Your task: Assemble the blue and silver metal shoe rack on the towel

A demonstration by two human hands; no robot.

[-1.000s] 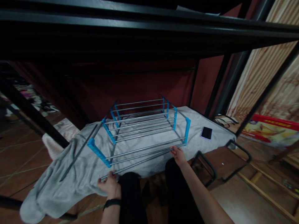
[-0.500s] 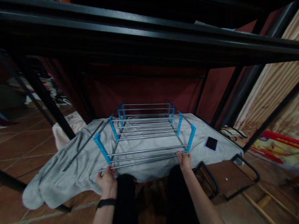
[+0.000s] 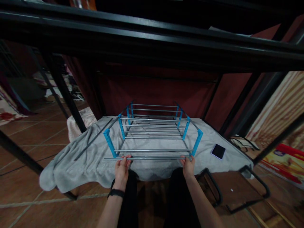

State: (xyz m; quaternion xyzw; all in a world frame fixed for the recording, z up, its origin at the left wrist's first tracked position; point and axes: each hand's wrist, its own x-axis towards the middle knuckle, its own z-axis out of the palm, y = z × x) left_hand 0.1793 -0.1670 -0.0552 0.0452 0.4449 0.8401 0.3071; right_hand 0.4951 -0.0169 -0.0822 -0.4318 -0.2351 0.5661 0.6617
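A rack of thin metal rods with blue plastic side pieces (image 3: pixel 152 133) lies on a grey cloth (image 3: pixel 71 164) under a black metal frame. My left hand (image 3: pixel 121 169) and my right hand (image 3: pixel 188 166) each grip a loose metal rod (image 3: pixel 154 157) held level along the rack's near edge, the left toward its left part, the right at its right end beside a blue end piece (image 3: pixel 197 142). A black band is on my left wrist. Another loose dark rod (image 3: pixel 93 143) lies on the cloth at the left.
A dark phone (image 3: pixel 218 151) rests on the cloth at the right. Black frame posts (image 3: pixel 64 91) and a thick bar (image 3: pixel 152 34) cross overhead. A black bent tube stand (image 3: pixel 249 196) sits on the tiled floor at right. A red printed box (image 3: pixel 285 161) is far right.
The rod has swung from slanted to level against the rack's near edge. My left hand moved right and up along it. The camera view shifted left.
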